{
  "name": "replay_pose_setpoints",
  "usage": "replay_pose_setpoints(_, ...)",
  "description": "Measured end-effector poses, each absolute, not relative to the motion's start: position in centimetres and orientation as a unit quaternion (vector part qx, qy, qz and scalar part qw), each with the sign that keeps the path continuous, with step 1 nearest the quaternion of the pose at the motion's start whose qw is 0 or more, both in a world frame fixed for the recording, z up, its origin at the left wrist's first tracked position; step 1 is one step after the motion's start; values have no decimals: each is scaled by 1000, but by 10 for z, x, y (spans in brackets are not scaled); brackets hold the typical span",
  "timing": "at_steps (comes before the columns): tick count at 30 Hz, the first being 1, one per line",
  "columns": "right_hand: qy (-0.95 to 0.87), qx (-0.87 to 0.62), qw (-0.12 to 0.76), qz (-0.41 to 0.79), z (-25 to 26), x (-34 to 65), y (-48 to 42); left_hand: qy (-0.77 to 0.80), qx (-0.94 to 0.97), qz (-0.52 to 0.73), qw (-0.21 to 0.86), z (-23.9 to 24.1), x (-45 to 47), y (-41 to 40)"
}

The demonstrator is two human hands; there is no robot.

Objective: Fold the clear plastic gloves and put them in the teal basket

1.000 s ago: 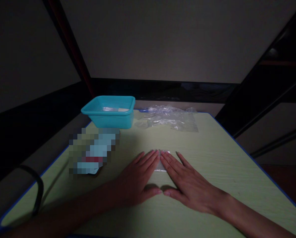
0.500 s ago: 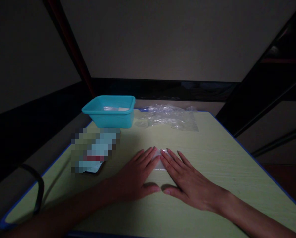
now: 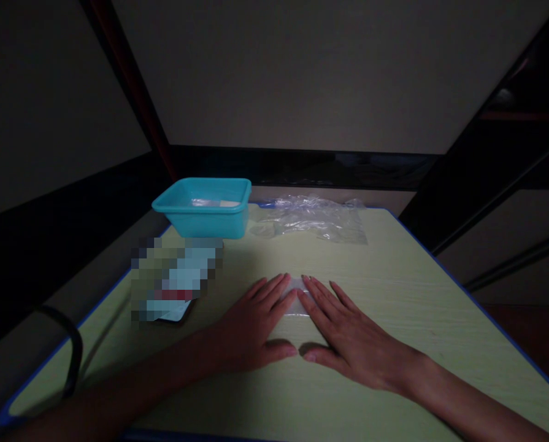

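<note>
- your left hand and right hand lie spread, palms down, gripping nothing
- your fingertips overlap the small clear plastic sheet, flat on the blue-edged table
- teal basin stands beyond your left hand

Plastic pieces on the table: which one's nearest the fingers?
The small piece, partly covered by the fingers; the larger, crumpled piece lies apart, toward the table's far edge.

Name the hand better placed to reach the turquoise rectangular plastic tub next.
Likely the left hand: the turquoise tub stands ahead and leftward, nearer to it than to the right hand, which lies farther across.
</note>
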State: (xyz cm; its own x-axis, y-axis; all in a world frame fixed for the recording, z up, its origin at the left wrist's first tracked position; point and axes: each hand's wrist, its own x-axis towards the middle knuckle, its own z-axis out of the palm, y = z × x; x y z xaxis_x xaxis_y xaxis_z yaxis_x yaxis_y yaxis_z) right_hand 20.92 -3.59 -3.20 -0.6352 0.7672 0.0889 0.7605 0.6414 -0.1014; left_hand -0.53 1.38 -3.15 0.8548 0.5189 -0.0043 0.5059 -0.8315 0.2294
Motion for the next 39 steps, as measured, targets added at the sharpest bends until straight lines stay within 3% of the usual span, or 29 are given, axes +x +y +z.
replay_pose_setpoints(17, -890, -446, 76, 50, -23, 215, -27, 284, 943, 49, 165, -33, -8, 15)
replay_pose_setpoints(25, -916, -374, 143, -33, -20, 218, -21, 278, 934, 131, 182, -35, -9, 16)
replay_pose_setpoints(39, -926, -318, 168, -113, -19, 216, -22, 263, 944, 136, 149, -36, -7, 17)
